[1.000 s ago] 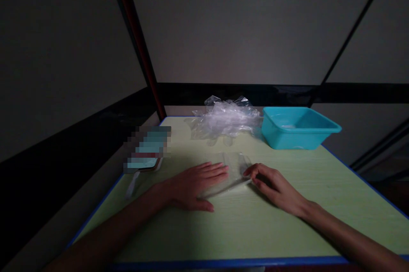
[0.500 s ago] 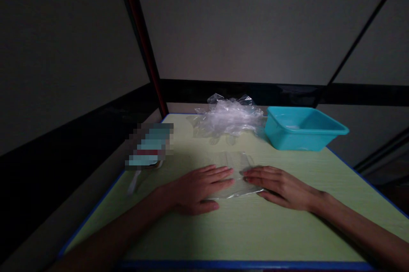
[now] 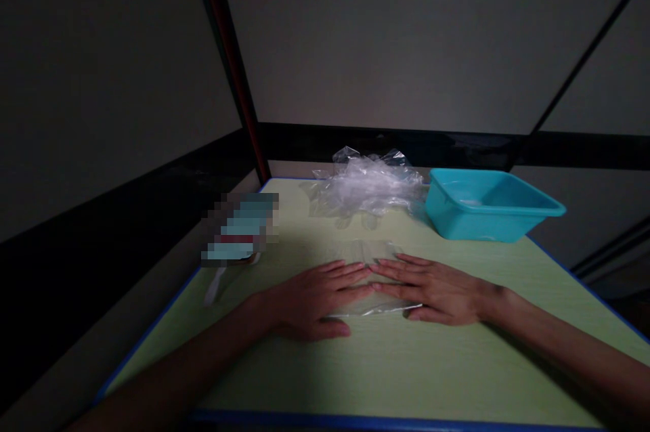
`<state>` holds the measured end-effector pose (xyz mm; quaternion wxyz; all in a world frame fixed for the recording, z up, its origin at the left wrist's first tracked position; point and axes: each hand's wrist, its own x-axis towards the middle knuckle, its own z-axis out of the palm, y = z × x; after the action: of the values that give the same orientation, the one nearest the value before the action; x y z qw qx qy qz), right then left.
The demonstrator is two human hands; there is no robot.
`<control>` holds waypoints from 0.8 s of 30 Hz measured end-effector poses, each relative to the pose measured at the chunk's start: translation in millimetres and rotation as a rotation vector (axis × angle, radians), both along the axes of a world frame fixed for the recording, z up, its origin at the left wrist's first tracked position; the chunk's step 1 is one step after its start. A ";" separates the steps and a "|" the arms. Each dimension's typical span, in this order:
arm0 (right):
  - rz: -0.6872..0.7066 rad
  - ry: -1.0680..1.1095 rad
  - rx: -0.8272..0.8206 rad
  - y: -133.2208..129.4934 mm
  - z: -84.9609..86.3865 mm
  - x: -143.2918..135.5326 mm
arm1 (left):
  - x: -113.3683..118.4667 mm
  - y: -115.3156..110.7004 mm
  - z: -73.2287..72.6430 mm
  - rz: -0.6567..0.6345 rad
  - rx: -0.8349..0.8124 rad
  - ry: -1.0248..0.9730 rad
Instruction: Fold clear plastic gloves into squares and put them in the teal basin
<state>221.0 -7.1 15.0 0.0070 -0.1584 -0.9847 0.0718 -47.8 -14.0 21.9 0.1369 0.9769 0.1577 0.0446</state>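
Observation:
A clear plastic bag (image 3: 373,307) lies flat on the table in front of me, partly covered by both hands. My left hand (image 3: 319,298) rests palm down over its left part, fingers stretched out and thumb apart. From the other side, my right hand (image 3: 431,288) lies over the bag's right part with its fingers spread. The fingertips of the two hands meet, or nearly meet, over the bag's middle. Neither hand grips anything.
Beyond the hands sits a crumpled heap of clear plastic bags (image 3: 373,185). A turquoise plastic basin (image 3: 482,222) stands at the back right. At the left edge lies a pixelated item (image 3: 238,229), with a small whitish strip (image 3: 215,286) near it. The pale table (image 3: 386,371) has a blue edge.
My right hand has slid left across the bag, its fingers now more spread and touching or nearly touching my left fingertips. My left hand stays in place. The view has shifted slightly.

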 end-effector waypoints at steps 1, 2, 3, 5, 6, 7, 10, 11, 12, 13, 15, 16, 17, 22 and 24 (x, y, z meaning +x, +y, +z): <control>0.007 -0.004 0.007 0.6 0.2 -0.1 | 0.1 0.0 -0.2 0.002 0.000 0.002; 0.013 -0.009 0.017 1.2 0.3 -0.1 | 0.1 0.0 -0.3 0.004 0.002 0.006; 0.019 -0.014 0.029 1.6 0.3 -0.1 | 0.2 0.0 -0.3 0.005 0.004 0.012; 0.028 -0.025 0.056 2.0 0.2 -0.1 | 0.1 -0.1 -0.3 0.002 0.008 0.027; 0.029 -0.025 0.068 1.9 0.1 -0.1 | 0.1 -0.1 -0.3 0.002 0.007 0.031; 0.029 -0.018 0.078 1.5 -0.1 -0.1 | 0.0 -0.1 -0.2 0.002 0.007 0.030; 0.031 0.030 0.091 -0.4 -0.9 -0.1 | 0.1 -0.1 0.1 0.010 0.001 0.017; 0.033 0.046 0.090 -1.1 -1.1 -0.1 | 0.2 -0.1 0.2 0.013 0.000 0.016; 0.035 0.057 0.085 -1.7 -1.4 -0.2 | 0.4 -0.2 0.4 0.014 -0.001 0.020; 0.034 0.065 0.076 -2.3 -1.5 -0.4 | 0.5 -0.3 0.6 0.015 -0.003 0.026; 0.022 0.077 0.049 -3.1 -1.6 -1.0 | 0.7 -0.6 1.0 0.015 -0.002 0.033; 0.009 0.081 0.028 -3.3 -1.6 -1.5 | 0.7 -0.8 1.2 0.017 -0.002 0.037; -0.007 0.086 0.003 -3.5 -1.5 -1.9 | 0.6 -0.9 1.3 0.019 -0.002 0.040; -0.071 0.128 -0.153 -3.9 -1.9 -3.1 | 0.5 -0.5 1.3 0.014 0.001 0.053; -0.078 0.146 -0.192 -4.0 -2.4 -3.0 | 0.9 0.0 1.7 0.006 0.000 0.044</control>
<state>218.0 -11.1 12.7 0.0660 -0.1910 -0.9633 0.1768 -46.9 -14.1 23.6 0.1330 0.9773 0.1635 0.0236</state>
